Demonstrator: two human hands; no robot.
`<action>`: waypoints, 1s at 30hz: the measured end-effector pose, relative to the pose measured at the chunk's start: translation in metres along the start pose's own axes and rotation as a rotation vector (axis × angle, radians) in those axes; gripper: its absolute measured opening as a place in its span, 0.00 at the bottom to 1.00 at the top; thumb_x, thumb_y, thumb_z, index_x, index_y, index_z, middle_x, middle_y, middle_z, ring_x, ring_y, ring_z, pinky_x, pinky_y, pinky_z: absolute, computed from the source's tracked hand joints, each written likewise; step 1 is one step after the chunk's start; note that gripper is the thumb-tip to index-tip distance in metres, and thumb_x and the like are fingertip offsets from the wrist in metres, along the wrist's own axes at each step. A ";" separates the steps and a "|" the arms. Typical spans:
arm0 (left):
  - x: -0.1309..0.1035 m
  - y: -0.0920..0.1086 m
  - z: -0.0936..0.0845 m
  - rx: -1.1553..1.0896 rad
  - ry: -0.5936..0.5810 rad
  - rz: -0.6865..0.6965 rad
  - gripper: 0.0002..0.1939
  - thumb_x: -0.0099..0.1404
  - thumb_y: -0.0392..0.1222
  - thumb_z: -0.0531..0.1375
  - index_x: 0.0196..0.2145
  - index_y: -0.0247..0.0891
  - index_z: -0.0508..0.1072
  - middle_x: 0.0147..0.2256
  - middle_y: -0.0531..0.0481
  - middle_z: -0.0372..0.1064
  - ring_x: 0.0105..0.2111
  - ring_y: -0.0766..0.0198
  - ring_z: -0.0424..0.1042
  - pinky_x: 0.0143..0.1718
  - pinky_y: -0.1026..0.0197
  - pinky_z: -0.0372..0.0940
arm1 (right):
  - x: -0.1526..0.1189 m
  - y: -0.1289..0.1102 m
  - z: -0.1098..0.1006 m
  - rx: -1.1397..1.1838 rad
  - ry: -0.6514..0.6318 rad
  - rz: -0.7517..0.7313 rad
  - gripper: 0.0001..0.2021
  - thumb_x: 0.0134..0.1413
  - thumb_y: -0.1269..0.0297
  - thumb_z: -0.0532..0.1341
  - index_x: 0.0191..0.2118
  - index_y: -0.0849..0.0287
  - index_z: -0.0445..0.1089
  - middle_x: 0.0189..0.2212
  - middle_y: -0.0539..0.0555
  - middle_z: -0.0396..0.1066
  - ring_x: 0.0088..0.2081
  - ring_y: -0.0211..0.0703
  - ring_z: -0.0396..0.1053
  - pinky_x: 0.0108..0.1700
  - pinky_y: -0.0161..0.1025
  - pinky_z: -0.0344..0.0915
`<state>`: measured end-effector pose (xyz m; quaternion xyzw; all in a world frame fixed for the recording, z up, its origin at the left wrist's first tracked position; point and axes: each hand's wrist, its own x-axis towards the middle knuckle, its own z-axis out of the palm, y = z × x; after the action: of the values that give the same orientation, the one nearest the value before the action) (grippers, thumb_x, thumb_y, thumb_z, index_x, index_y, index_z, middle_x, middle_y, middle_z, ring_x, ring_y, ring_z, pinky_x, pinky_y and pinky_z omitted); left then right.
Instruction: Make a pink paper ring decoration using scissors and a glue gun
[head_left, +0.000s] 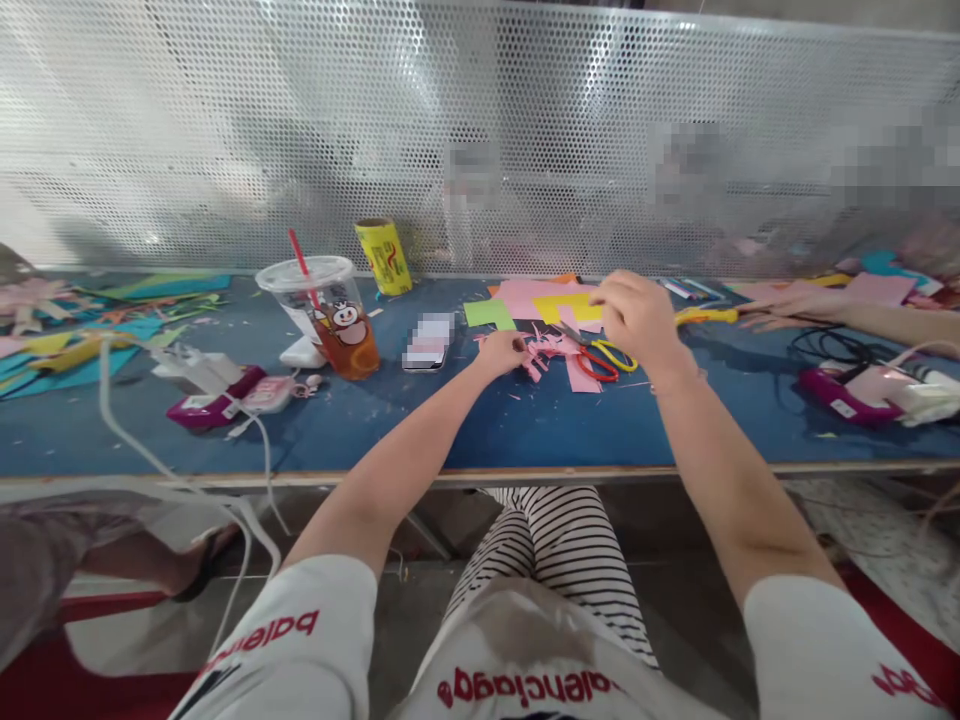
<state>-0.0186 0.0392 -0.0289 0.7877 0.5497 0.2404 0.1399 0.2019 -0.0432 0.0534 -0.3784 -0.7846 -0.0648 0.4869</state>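
My left hand [501,353] rests low over the blue table, its fingers closed at the edge of a bunch of cut pink paper strips [551,345]. My right hand [634,312] is raised to the right of the strips, fingers bent inward; whatever is between them is hidden. Scissors [600,362] with one red and one yellow handle lie between my hands, blades toward the strips. Behind them are pink paper sheets [517,298], a yellow sheet [555,309] and a green piece [485,314].
Left of my hands are a phone [428,342], a lidded drink cup [341,335] with a red straw, and a yellow roll [385,257]. Purple power strips [217,400] with cables sit on both sides. At right, another person's hand [795,308] is near yellow scissors [705,316]. A perforated metal panel [300,130] stands behind.
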 end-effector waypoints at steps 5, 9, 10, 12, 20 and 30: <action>-0.001 0.003 -0.004 -0.136 0.010 -0.074 0.05 0.48 0.36 0.62 0.27 0.38 0.74 0.31 0.49 0.74 0.35 0.61 0.71 0.37 0.62 0.62 | -0.023 0.093 0.052 -0.116 -0.144 0.158 0.13 0.49 0.75 0.49 0.35 0.60 0.70 0.36 0.58 0.70 0.42 0.47 0.67 0.48 0.46 0.63; 0.001 0.000 -0.001 -0.233 0.045 -0.110 0.11 0.47 0.33 0.62 0.32 0.38 0.73 0.32 0.47 0.74 0.37 0.58 0.71 0.40 0.59 0.63 | -0.035 0.120 0.059 -0.189 -0.074 0.266 0.12 0.50 0.75 0.49 0.36 0.60 0.68 0.38 0.59 0.68 0.44 0.48 0.65 0.50 0.46 0.61; 0.002 -0.001 0.000 -0.222 0.052 -0.103 0.12 0.48 0.33 0.62 0.34 0.39 0.72 0.34 0.46 0.74 0.39 0.57 0.71 0.41 0.58 0.62 | -0.035 0.126 0.055 -0.233 -0.019 0.327 0.13 0.50 0.75 0.49 0.38 0.60 0.68 0.39 0.60 0.67 0.45 0.48 0.64 0.51 0.47 0.59; 0.002 -0.002 0.003 -0.146 0.078 -0.048 0.14 0.52 0.36 0.60 0.39 0.40 0.72 0.41 0.43 0.72 0.45 0.54 0.69 0.46 0.55 0.60 | -0.032 0.141 0.040 -0.336 0.063 0.471 0.16 0.47 0.77 0.51 0.43 0.63 0.66 0.43 0.64 0.65 0.48 0.51 0.61 0.53 0.49 0.55; 0.001 0.006 0.010 0.094 -0.084 0.156 0.19 0.59 0.34 0.51 0.47 0.41 0.69 0.42 0.43 0.73 0.49 0.52 0.67 0.55 0.46 0.49 | -0.073 0.230 -0.043 -0.723 -0.036 0.816 0.30 0.50 0.73 0.55 0.59 0.79 0.49 0.60 0.81 0.46 0.63 0.56 0.42 0.59 0.47 0.42; 0.005 0.005 0.009 -0.215 0.046 0.080 0.15 0.55 0.32 0.53 0.39 0.36 0.73 0.32 0.46 0.72 0.33 0.61 0.70 0.38 0.60 0.63 | -0.102 0.251 -0.054 -0.770 -0.150 0.936 0.19 0.56 0.58 0.55 0.46 0.70 0.67 0.49 0.81 0.61 0.53 0.64 0.56 0.50 0.60 0.49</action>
<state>-0.0085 0.0425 -0.0330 0.7837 0.4920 0.3213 0.2013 0.4295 0.0542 -0.0682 -0.8353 -0.4875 -0.0962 0.2352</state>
